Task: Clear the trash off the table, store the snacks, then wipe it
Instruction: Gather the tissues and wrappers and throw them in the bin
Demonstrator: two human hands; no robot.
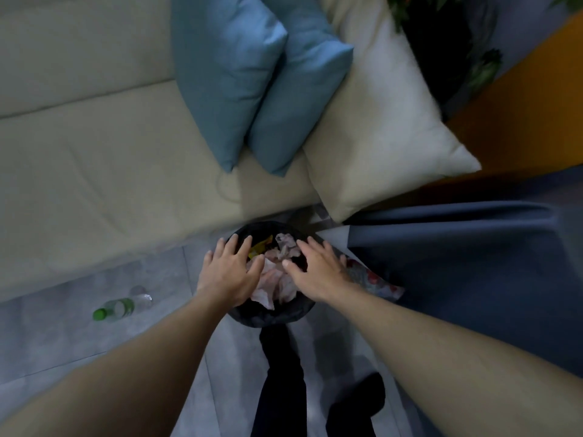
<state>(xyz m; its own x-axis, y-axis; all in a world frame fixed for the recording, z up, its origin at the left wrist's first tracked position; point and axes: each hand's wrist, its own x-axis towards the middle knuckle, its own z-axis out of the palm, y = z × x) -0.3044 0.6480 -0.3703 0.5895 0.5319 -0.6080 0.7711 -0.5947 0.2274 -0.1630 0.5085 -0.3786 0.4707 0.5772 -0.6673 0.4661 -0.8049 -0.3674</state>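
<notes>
A round black trash bin [268, 318] stands on the floor in front of me. Inside it lie crumpled white tissues [277, 279] and a yellow wrapper [260, 246]. My left hand [228, 272] hovers over the bin's left side with its fingers spread flat. My right hand [317, 268] is over the right side, its fingers straight as well. Neither hand holds anything. A snack bag with a red pattern [372, 279] lies just right of the bin, partly hidden by my right wrist.
A plastic bottle with a green cap [121, 307] lies on the grey floor at left. A cream sofa [94, 171] carries two blue cushions [252, 89] and a white cushion [388, 146]. A dark blue cloth [473, 263] is at right. My dark-trousered legs [284, 373] are below.
</notes>
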